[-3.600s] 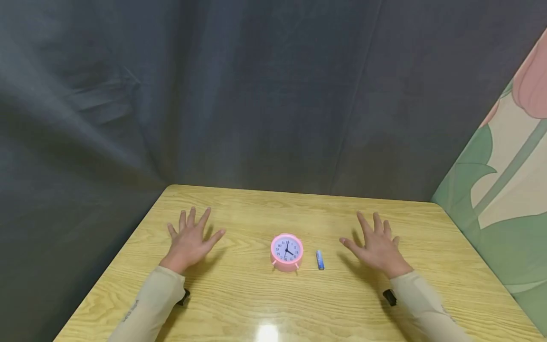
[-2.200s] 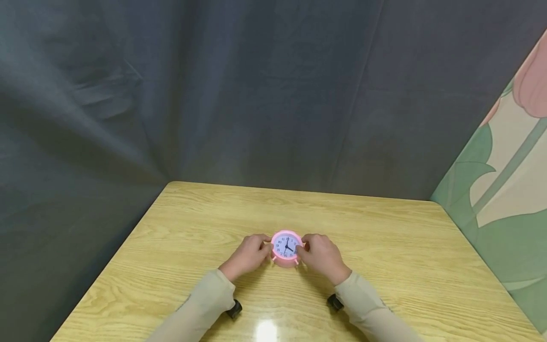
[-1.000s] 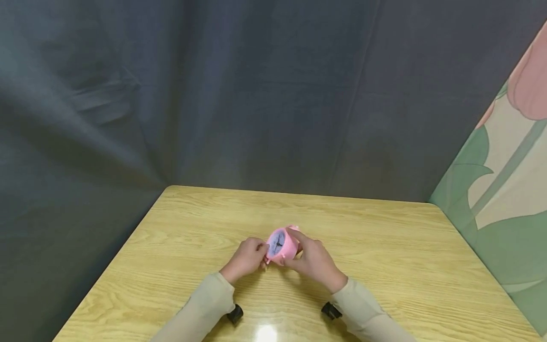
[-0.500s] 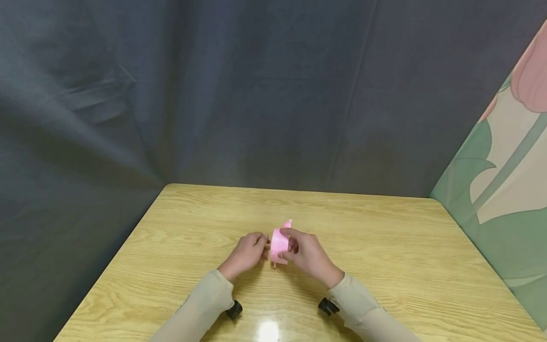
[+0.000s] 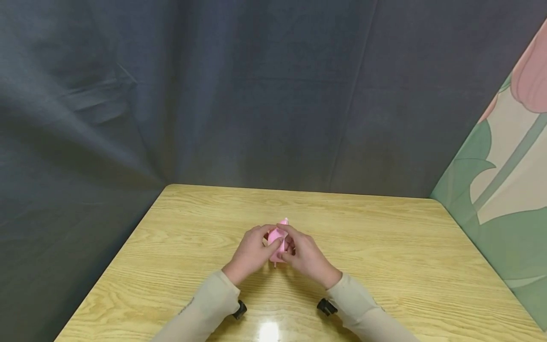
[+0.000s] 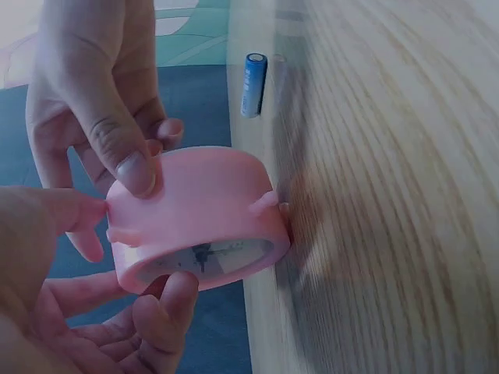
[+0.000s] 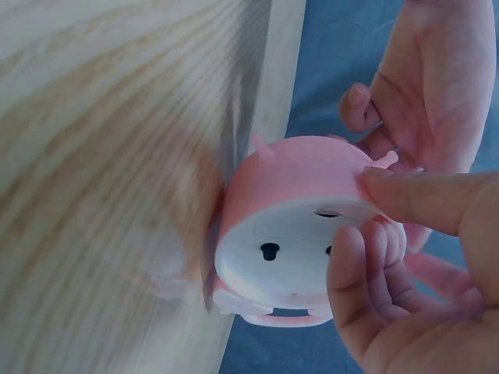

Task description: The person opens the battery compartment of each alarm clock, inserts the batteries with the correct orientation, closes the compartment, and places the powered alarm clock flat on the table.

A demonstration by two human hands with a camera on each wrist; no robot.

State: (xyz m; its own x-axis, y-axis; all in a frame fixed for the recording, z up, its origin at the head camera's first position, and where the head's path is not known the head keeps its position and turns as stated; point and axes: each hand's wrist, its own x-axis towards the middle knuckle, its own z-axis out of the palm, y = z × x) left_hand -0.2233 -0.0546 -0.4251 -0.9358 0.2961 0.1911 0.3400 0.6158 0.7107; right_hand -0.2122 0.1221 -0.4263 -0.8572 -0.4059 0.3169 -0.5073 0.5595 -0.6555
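Both hands are on a round pink alarm clock (image 5: 275, 234) standing on its legs' side of the table, turned sideways. My right hand (image 5: 310, 256) grips its body, thumb on the near side and fingers toward the back. My left hand (image 5: 251, 251) holds it from the dial side, its thumb against the body. The left wrist view shows the dial (image 6: 207, 259) facing the left fingers. In the right wrist view, the white back (image 7: 292, 269) faces the right fingers, with dark openings in it. A blue battery (image 6: 253, 86) lies beyond the clock, hidden in the head view.
The wood-grain table (image 5: 205, 204) spreads around the hands. A dark curtain (image 5: 265, 104) hangs along its back and left sides, and a flower-patterned cloth (image 5: 508, 190) hangs at the right. A dark wrist camera (image 5: 327, 307) sits under the right sleeve.
Both hands came in from the sides to the clock. The clock turned from facing the head camera to facing left. In the last half second, my left hand moved onto its body.
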